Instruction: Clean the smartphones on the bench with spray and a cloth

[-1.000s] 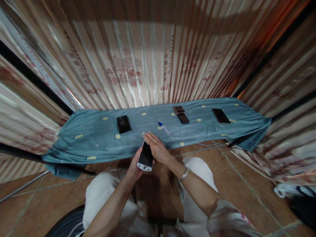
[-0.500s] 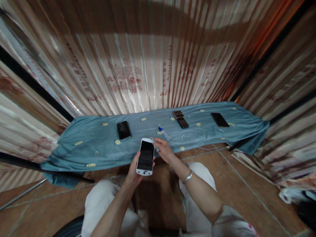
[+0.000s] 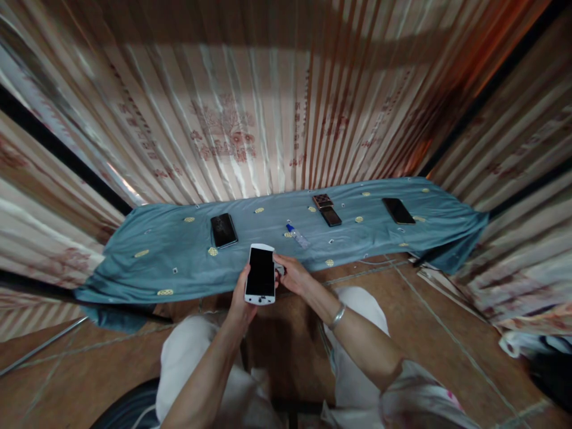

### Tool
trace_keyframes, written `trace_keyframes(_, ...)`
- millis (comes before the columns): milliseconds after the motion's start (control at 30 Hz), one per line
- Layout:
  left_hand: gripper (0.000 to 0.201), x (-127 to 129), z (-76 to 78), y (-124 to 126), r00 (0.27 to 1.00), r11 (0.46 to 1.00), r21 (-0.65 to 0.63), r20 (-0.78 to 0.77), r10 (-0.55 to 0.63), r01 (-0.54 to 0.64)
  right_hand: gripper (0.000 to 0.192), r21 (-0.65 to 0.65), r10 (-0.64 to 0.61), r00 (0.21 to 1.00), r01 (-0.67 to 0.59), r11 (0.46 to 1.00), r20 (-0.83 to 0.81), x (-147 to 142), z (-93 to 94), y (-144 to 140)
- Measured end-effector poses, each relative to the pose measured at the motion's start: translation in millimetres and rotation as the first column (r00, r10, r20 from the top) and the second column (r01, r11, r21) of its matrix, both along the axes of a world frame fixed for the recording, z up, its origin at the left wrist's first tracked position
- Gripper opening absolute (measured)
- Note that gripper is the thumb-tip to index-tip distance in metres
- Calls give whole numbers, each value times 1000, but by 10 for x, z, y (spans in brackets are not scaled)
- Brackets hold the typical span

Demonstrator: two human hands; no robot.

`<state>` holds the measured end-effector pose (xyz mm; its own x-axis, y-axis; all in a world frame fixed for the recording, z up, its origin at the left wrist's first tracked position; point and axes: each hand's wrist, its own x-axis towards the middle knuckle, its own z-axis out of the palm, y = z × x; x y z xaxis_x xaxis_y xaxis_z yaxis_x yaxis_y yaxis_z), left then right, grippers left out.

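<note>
The white phone (image 3: 260, 274) is held just at the near edge of the cloth-covered tabletop (image 3: 187, 277), around its middle, screen up. The left hand (image 3: 241, 301) is closed on it from the left side and underneath, probably to steady it while leaving the screen uncovered. The right hand (image 3: 292, 275) is at the phone's right side, its fingers pinched on a pale scrap of cloth (image 3: 280, 270); how firmly, I cannot tell.

Just beyond the white phone lies a blue-capped bottle (image 3: 298, 236), likely placed for easy reach. A dark phone (image 3: 223, 230) rests toward the left end, what looks like an opened flip phone (image 3: 328, 210) nearer the far edge, and a black phone (image 3: 398, 211) toward the right end. They lie well apart, and the near edge leaves both forearms room to move over the lap.
</note>
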<state>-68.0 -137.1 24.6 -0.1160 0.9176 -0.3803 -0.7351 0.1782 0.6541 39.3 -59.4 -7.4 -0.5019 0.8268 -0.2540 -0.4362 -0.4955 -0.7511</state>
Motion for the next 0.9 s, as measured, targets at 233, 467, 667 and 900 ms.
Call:
trace_keyframes(233,41,31,34,-14,1000,999,-43,2,-11,11,35,9,74,997,-74,997,-26,26,105,-92)
trace_keyframes(467,30,69,-106,12,981,984,18,-74,179,-178,33,-36,87,996,-86,996,36,77,136,-146)
trace_keyframes(667,34,29,-192,39,972,979,32,-118,202,-199,31,-86,117,993,-114,990,31,101,128,-212)
trace_keyframes(900,34,-16,-176,44,977,989,-2,-158,145,-148,28,-155,124,991,-116,981,41,89,88,-280)
